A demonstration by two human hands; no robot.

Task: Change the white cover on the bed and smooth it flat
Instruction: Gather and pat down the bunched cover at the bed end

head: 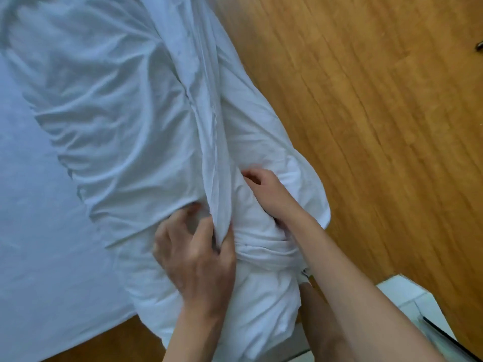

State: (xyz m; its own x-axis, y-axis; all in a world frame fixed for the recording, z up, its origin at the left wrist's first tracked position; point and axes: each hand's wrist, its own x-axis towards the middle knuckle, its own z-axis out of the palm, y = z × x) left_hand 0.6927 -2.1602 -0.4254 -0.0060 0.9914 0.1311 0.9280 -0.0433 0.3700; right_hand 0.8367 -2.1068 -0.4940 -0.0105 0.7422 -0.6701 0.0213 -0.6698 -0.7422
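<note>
Right hand (269,192) fingertips buried in bunched white cover (125,121) folds

The bed (31,205) ran off the left edge, its mattress hidden under the white cover (125,121). Folds of cloth hid the fingertips of the right hand (266,192). A small dark object (479,45) was cut by the right edge, too little showing to identify.

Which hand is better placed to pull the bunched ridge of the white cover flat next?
Probably left. The left hand already pinches the bunched ridge of the wrinkled white fabric cover between thumb and fingers. The right hand sits beside it, fingers curled into looser folds.
</note>
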